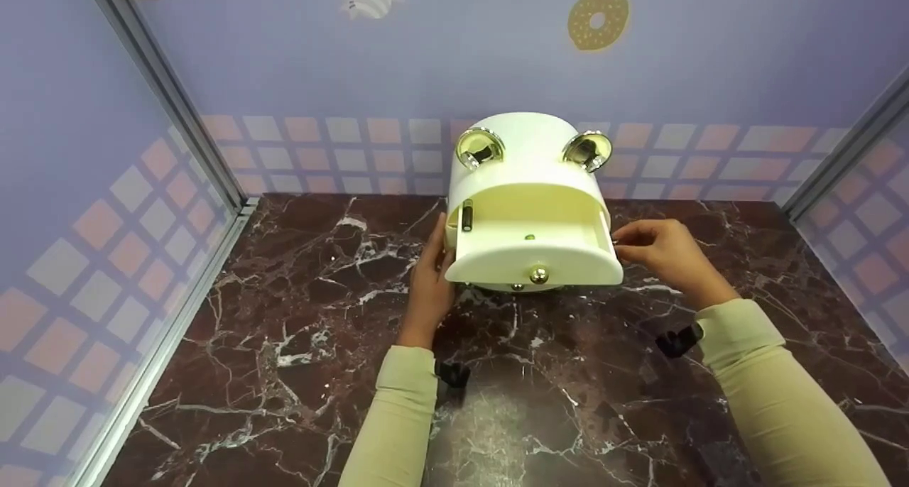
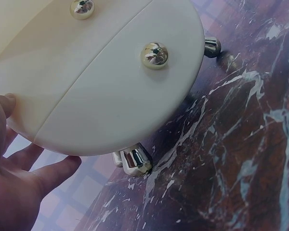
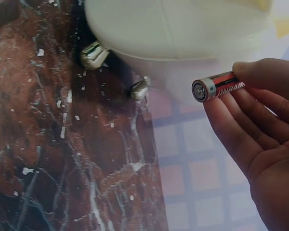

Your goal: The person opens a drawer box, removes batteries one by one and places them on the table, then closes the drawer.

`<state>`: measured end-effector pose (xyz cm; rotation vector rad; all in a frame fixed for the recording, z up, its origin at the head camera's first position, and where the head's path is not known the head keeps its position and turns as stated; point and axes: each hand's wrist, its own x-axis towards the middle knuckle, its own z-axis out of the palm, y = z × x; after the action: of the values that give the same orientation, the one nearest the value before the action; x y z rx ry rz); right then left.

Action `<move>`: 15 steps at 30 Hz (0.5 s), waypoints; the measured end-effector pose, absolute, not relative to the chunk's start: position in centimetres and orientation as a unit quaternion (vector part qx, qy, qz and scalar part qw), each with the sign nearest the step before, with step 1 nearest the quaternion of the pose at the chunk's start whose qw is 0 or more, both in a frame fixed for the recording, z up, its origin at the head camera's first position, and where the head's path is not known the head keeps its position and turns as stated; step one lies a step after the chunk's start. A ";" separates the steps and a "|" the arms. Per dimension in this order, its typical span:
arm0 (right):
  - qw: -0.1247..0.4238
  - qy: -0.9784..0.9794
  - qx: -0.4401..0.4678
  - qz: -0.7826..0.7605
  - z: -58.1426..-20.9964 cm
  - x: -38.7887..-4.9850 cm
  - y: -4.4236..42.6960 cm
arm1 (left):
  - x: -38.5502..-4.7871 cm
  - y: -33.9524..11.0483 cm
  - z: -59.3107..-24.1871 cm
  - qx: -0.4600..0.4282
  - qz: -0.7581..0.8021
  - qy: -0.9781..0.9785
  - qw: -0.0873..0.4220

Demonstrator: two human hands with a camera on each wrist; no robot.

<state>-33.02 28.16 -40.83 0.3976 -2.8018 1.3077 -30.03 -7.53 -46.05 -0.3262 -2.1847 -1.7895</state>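
A cream cabinet [image 1: 525, 153] with two gold-lined ears stands against the back wall, its upper drawer [image 1: 497, 267] pulled out. Inside that drawer a dark battery [image 1: 467, 216] lies at the left side, and a small green spot shows near the front. My left hand [image 1: 432, 288] rests along the cabinet's left side, fingers extended; the left wrist view shows this hand [image 2: 24, 183] at the rounded edge. Beside the drawer's right side, my right hand [image 1: 664, 256] pinches a red and black battery [image 3: 216, 86] between thumb and fingers; the right wrist view shows this hand [image 3: 269, 125] clearly.
Dark red marbled tabletop [image 1: 284, 373] surrounds the cabinet. Behind is a lilac wall [image 1: 440, 61] with printed tiles and a doughnut. Metal-edged panels border both sides. Shiny metal feet [image 2: 135, 160] hold the cabinet off the table. The lower drawer [image 2: 120, 96] is closed, with a gold knob [image 2: 154, 56].
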 end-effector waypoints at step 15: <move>0.009 -0.919 0.094 0.384 -44.1 -33.7 28.0 | -31.2 -7.7 -47.7 -0.098 -0.606 -0.773 0.162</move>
<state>-33.74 28.00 -44.08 0.2940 -2.8702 1.1984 -31.24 -7.66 -47.73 -0.2794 -2.2064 -1.7291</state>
